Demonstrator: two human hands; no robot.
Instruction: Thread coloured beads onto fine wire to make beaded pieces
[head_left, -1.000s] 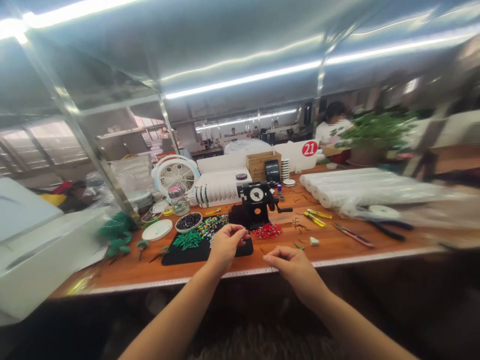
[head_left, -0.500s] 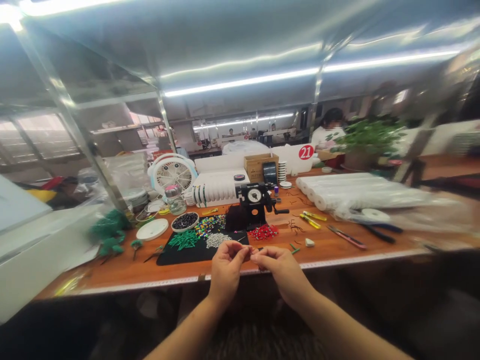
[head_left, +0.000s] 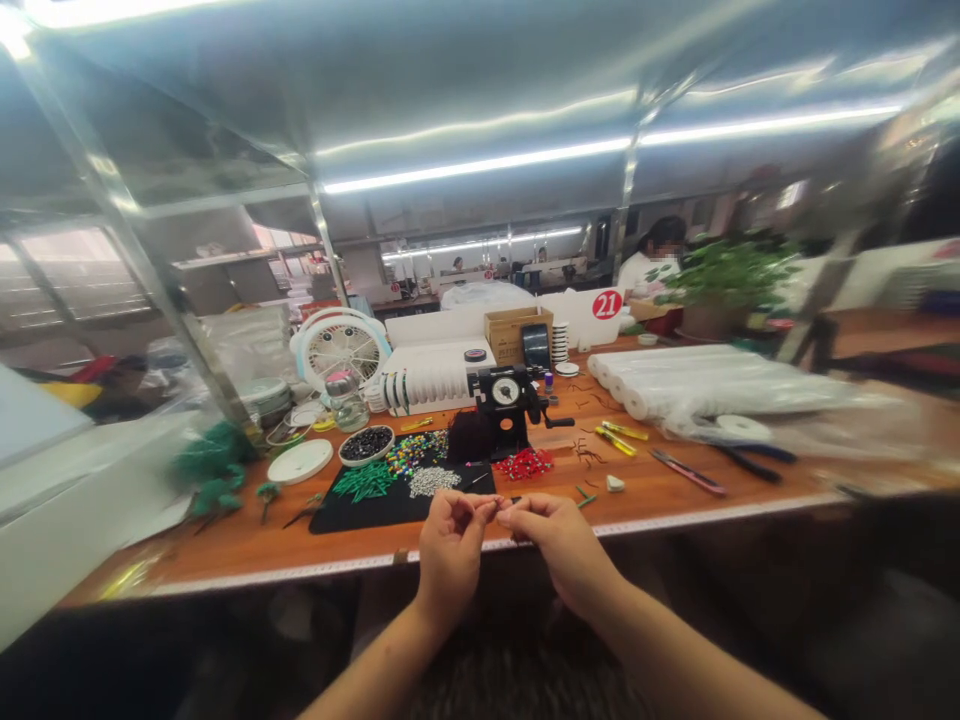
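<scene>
My left hand (head_left: 450, 545) and my right hand (head_left: 555, 540) meet just over the front edge of the orange wooden workbench (head_left: 225, 555). Their fingertips pinch a small thin piece, too fine to name, between them. Nearest to my left hand lies a black mat (head_left: 397, 512) holding green needle-like pieces (head_left: 365, 482), multicoloured beads (head_left: 409, 455) and a pile of silver beads (head_left: 433, 482). Red beads (head_left: 525, 464) lie on the bench beyond my fingertips. A black dial-faced hand-cranked device (head_left: 506, 400) stands behind them.
Pliers (head_left: 750, 465), yellow tweezers (head_left: 619, 435) and a red-handled tool (head_left: 686, 472) lie to the right, below plastic-wrapped white rolls (head_left: 712, 380). A fan (head_left: 339, 345), a glass jar (head_left: 346, 402) and green beaded clusters (head_left: 214, 470) stand left. A co-worker (head_left: 656, 260) sits far back.
My hands have come together from apart, with my right hand moving left to meet my left at the bench's front edge. The view has tilted slightly.
</scene>
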